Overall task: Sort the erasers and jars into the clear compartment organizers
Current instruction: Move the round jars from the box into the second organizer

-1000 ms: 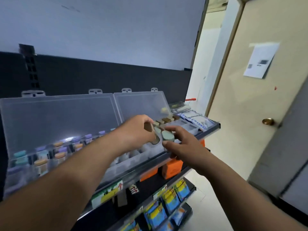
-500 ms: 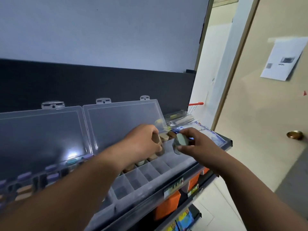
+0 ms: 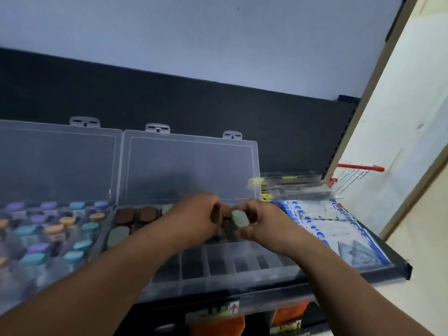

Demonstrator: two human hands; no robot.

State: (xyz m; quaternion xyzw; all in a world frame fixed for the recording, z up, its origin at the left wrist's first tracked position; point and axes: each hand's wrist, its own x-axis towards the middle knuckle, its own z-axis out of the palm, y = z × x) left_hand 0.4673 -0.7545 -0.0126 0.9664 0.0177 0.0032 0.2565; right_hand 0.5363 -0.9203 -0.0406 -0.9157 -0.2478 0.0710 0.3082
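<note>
Two clear compartment organizers stand open on a shelf. The left organizer [image 3: 58, 166] holds several small jars [image 3: 55, 230] with purple, teal and orange lids. The right organizer [image 3: 218, 270] holds brown erasers [image 3: 135, 215] and a grey-green eraser [image 3: 118, 236] in its back rows; its front compartments are bare. My left hand [image 3: 194, 217] is curled around a brown eraser [image 3: 215, 215] over the back compartments. My right hand [image 3: 264, 223] pinches a grey-green eraser [image 3: 240, 218] right beside it. The hands nearly touch. The image is blurred.
Blue-and-white packets [image 3: 339, 229] lie flat on the shelf right of the organizers, with clear packs [image 3: 291, 185] behind them. A red-handled wire basket [image 3: 358, 170] sits past the shelf end. Orange items [image 3: 288, 314] show on the shelf below. A door frame [image 3: 378, 76] rises at right.
The view has tilted down and left onto the organizers. Both hands stay close together over the right organizer, each still holding its eraser; the right hand has come closer to the left.
</note>
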